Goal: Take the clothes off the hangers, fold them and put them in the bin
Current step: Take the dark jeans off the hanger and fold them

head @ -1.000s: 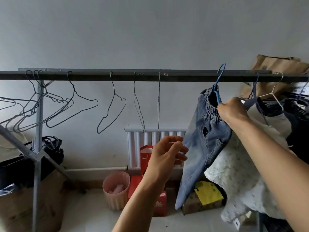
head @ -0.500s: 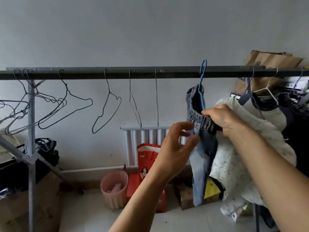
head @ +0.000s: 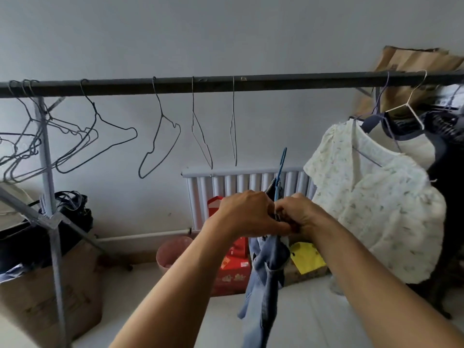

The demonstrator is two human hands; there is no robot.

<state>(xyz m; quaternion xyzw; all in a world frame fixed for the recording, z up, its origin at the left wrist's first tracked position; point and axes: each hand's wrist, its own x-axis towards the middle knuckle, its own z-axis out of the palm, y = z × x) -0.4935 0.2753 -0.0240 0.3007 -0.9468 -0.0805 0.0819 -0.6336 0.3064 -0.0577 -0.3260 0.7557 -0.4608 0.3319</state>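
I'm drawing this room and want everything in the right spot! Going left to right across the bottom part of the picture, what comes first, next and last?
cardboard box → pink waste bin → red box → jeans → yellow card → white flowery blouse

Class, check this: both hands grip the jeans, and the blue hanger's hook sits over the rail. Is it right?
No. The head view shows the blue hanger free, below the rail; the left hand and right hand do grip the jeans.
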